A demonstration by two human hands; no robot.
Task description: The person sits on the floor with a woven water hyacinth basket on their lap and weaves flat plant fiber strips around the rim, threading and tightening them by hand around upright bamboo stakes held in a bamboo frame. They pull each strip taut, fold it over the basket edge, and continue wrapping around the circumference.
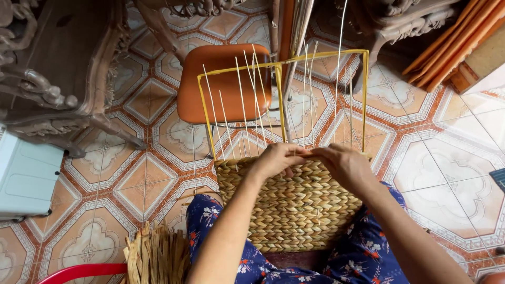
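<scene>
The half-woven basket (289, 205) rests on the person's lap, its braided straw wall facing up, built on a yellow wire frame (363, 100) from which thin pale stakes (243, 100) rise. Both hands sit on the top edge of the weave. The left hand (276, 159) is curled, fingers closed over the rim and pinching a straw strand at the working edge. The right hand (344, 164) is likewise closed, fingertips meeting the left hand's at the same strand; how tight either pinch is cannot be told. The legs under the basket wear blue floral cloth (368, 252).

Just beyond the frame stands an orange-seated chair (223, 81). A bundle of dried straw (155, 255) lies at the left knee, above a red curved rim (79, 271). Carved dark wood furniture (52, 68) stands at upper left on the patterned tile floor (147, 179), with a white box (26, 176) at the left edge.
</scene>
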